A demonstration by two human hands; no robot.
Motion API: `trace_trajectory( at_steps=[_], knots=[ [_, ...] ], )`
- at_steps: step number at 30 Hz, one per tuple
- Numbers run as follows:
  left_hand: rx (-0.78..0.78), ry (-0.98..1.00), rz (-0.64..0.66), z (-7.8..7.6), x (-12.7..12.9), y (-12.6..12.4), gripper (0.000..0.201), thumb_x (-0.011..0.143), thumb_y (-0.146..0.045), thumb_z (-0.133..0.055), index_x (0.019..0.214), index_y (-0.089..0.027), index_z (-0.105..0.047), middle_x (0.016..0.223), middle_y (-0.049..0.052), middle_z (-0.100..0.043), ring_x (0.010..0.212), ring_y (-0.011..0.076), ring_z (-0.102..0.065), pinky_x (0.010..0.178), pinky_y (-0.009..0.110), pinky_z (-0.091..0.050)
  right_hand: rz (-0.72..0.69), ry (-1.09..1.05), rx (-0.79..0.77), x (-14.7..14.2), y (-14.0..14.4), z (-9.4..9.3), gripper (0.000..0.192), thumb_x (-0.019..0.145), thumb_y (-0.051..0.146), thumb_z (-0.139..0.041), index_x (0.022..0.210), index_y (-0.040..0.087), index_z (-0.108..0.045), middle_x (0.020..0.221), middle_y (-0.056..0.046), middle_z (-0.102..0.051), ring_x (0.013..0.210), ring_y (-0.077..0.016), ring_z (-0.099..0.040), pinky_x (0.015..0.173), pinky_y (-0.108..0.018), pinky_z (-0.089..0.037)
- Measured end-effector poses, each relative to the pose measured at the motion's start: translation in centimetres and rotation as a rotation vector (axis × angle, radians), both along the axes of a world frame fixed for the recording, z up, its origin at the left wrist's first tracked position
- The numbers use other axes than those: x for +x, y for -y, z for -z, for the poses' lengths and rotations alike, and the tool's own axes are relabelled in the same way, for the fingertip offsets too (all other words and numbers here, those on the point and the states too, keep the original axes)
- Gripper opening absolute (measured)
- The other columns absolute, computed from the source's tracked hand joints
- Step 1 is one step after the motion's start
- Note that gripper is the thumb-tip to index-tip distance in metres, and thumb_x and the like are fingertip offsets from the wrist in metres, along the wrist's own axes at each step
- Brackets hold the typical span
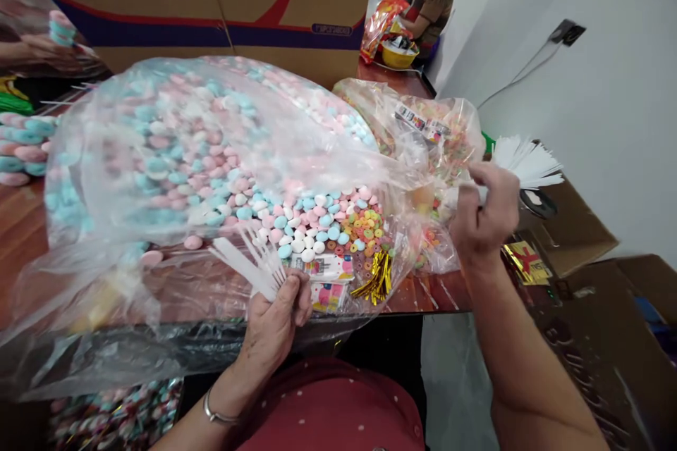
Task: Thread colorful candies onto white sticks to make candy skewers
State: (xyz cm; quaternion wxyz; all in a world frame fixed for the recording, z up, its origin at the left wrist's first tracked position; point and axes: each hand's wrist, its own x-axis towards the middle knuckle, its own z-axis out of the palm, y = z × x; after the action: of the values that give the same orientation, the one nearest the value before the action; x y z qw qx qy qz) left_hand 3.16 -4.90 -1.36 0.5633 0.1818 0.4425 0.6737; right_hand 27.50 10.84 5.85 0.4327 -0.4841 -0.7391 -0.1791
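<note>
My left hand point(278, 317) is closed around a fanned bunch of thin white sticks point(246, 261), held over the front edge of the table. To the right, my right hand point(484, 215) is closed on a bundle of white strips point(529, 163), whose ends fan out behind it; the hand is slightly blurred. Between the hands lies a large clear plastic bag point(222, 127) full of pink, blue and white candies point(309, 222). Small colourful ring candies point(364, 225), printed wrappers point(328, 268) and gold tinsel ties point(378, 278) lie at its mouth.
A big cardboard box point(227, 7) stands behind the bag. A second clear bag point(444, 120) of ring candies lies at right, near open cartons point(571, 225). Stacked candies point(24, 144) lie at left, near another person's hand point(53, 53). A person point(434, 0) sits behind a yellow bowl point(399, 53).
</note>
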Motion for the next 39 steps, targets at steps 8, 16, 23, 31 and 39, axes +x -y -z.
trace_trajectory(
  at_steps=[8,16,23,31,39],
  knots=[
    [-0.018,0.294,0.012,-5.3,1.8,0.1,0.032,0.067,-0.04,-0.084,0.074,-0.015,-0.065,0.062,-0.003,-0.059,0.056,0.0071,-0.052,0.056,0.017,-0.048,-0.521,-0.203,0.137,-12.3,13.2,5.1,0.033,0.099,0.04,-0.032,0.121,0.024,-0.051,0.112,-0.008,-0.055,0.105,-0.0227,-0.052,0.093,-0.045,-0.051],
    [-0.071,0.222,0.016,-2.5,2.5,1.0,0.034,0.064,-0.042,-0.084,0.069,-0.014,-0.065,0.067,-0.001,-0.061,0.061,0.0079,-0.053,0.062,0.018,-0.049,-0.574,-0.273,-0.185,-12.3,13.9,7.6,0.04,0.099,0.038,-0.036,0.134,0.02,-0.041,0.118,-0.013,-0.056,0.115,-0.0254,-0.051,0.099,-0.051,-0.044],
    [-0.185,-0.137,0.494,0.8,0.5,2.9,0.052,0.081,-0.054,-0.064,0.052,-0.015,-0.048,0.044,-0.005,-0.037,0.041,0.0046,-0.027,0.039,0.021,-0.017,-0.669,-0.44,-0.69,-11.0,13.6,7.1,0.016,0.096,0.027,-0.044,0.098,0.02,-0.058,0.09,-0.005,-0.06,0.087,-0.0171,-0.055,0.077,-0.032,-0.048],
    [-0.165,-0.135,0.397,1.8,-0.1,3.7,0.051,0.082,-0.058,-0.061,0.058,-0.014,-0.054,0.046,-0.004,-0.041,0.039,0.0041,-0.026,0.038,0.021,-0.015,-0.666,-0.487,-0.839,-12.1,13.0,7.2,0.019,0.093,0.021,-0.047,0.076,0.02,-0.055,0.074,0.0,-0.057,0.072,-0.0137,-0.054,0.069,-0.027,-0.045],
    [-0.144,-0.197,0.133,0.7,-2.8,1.9,0.038,0.078,-0.042,-0.071,0.101,-0.012,-0.068,0.044,-0.006,-0.05,0.036,0.0052,-0.033,0.036,0.018,-0.019,-0.424,0.103,-0.553,-11.1,5.7,6.3,0.025,0.094,0.016,-0.042,0.109,0.016,-0.062,0.103,-0.01,-0.068,0.098,-0.0225,-0.058,0.089,-0.035,-0.045]
  ],
)
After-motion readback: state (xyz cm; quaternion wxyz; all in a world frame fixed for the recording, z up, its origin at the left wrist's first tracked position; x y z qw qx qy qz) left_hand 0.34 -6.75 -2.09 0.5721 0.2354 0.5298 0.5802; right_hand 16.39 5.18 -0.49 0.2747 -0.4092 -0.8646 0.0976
